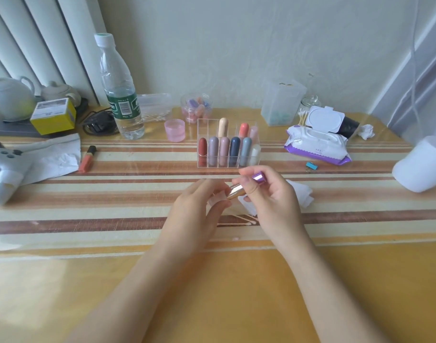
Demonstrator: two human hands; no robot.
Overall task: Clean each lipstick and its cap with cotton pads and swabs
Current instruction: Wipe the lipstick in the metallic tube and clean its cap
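Observation:
My right hand (271, 196) grips a lipstick (246, 185) with a shiny purple base and a gold tube, held tilted above the striped table (112, 214). My left hand (199, 204) pinches a small white cotton pad (218, 198) against the gold end of the tube. The lipstick's tip is hidden by the pad and my fingers. Two cotton swabs (239, 220) lie on the table just under my hands. A crumpled white pad (302, 195) lies behind my right hand. A clear organizer (228, 147) with several capped lipsticks stands just beyond.
A water bottle (119, 90) stands at the back left, a pink jar (174, 129) beside it. An orange lip product (87, 158) lies at the left near white paper. A purple wet-wipe pack (318, 144) and a swab jar (308, 110) sit at the right.

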